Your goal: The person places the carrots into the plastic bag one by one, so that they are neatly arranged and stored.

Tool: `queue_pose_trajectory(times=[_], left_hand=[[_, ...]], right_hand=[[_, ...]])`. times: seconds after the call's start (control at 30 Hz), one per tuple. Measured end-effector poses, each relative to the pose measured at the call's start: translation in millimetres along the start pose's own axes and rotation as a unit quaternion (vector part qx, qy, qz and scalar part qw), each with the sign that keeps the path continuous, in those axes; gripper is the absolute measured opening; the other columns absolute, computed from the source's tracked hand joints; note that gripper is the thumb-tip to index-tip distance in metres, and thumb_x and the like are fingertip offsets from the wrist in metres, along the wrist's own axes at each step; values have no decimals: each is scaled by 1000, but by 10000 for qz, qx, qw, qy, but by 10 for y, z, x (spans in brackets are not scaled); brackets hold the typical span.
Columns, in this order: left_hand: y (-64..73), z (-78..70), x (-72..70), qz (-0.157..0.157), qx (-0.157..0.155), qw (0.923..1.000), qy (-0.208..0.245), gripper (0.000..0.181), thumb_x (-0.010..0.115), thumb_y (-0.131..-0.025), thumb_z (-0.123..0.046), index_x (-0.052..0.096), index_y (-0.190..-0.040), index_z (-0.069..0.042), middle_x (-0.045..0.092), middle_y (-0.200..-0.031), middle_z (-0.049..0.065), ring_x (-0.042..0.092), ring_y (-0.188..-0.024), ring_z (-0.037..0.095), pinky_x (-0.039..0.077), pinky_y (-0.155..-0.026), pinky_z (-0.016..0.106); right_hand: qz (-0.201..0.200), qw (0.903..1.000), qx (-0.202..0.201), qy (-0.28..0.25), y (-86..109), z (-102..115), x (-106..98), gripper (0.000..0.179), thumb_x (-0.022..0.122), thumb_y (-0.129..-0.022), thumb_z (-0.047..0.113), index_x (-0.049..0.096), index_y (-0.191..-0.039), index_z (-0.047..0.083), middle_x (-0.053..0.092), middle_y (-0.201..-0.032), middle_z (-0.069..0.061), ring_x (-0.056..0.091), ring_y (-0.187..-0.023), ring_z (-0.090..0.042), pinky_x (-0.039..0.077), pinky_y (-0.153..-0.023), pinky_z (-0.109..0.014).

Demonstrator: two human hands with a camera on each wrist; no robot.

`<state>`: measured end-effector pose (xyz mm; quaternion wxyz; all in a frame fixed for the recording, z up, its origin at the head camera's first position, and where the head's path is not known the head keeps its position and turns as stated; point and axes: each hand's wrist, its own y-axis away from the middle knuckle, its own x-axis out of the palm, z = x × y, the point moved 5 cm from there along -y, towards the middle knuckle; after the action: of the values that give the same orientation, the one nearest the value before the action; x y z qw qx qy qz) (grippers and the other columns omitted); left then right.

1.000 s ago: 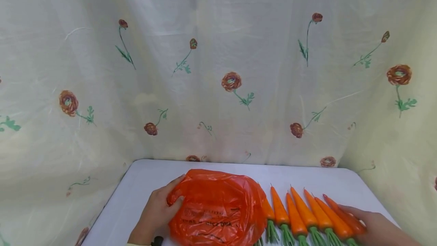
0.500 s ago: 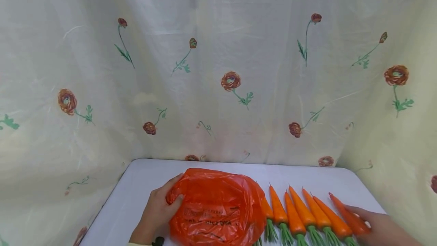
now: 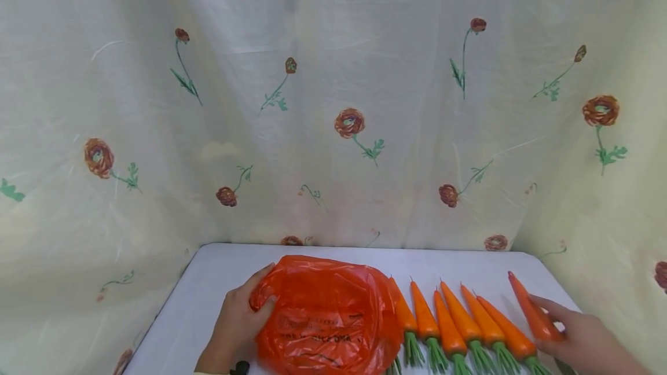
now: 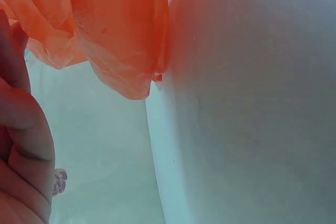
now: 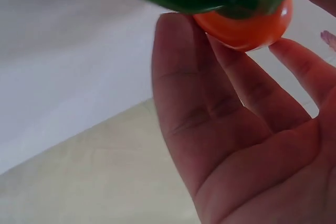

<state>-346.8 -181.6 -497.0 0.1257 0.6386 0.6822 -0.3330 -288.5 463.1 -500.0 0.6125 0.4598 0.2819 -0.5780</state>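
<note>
My left hand grips the left side of a crumpled red plastic bag with dark printing, its thumb on the front and fingers behind the edge. The left wrist view shows the bag's thin orange-red folds beside curled fingers. At the right, my right hand holds a reddish-orange carrot, tip pointing up and left. The right wrist view shows its rounded top between the fingertips and its green stems. A row of shiny orange carrots with green stems lies between bag and right hand.
Everything lies on a white table with rounded far corners. A pale curtain with a flower print hangs behind it and along both sides. The leftmost carrot is partly hidden by the bag.
My right hand has moved the carrot to the right and lifted it away from the row, its tip now higher. The left hand keeps its grip on the bag, almost unmoved.
</note>
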Motion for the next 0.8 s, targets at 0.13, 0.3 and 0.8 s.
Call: queue_pose_trajectory(times=[0.13,0.3,0.8], left_hand=[[5,-1,27,4,-10,10000,-27,70,78,-93,-18,53,-156,-32,69,-138,0,71,-115,22,62,-91,42],[3,-7,67,40,-10,10000,-63,70,79,-93,-20,52,-156,-34,70,-135,-2,71,-112,19,62,-90,41],[6,7,78,100,-13,9999,-87,72,79,-93,-21,51,-157,-36,70,-135,-2,71,-113,20,62,-89,40]], right_hand=[[-22,9996,-192,-211,13,94,-21,114,89,-77,54,34,-161,-1,67,-123,-26,65,-85,-23,65,-75,-43],[-24,9980,-301,-554,36,187,-27,111,87,-81,55,34,-161,1,67,-126,-27,72,-91,-28,64,-80,-52],[-29,9815,-333,-1883,169,617,52,106,84,-86,53,30,-166,9,63,-137,-27,73,-105,-33,64,-83,-50]])
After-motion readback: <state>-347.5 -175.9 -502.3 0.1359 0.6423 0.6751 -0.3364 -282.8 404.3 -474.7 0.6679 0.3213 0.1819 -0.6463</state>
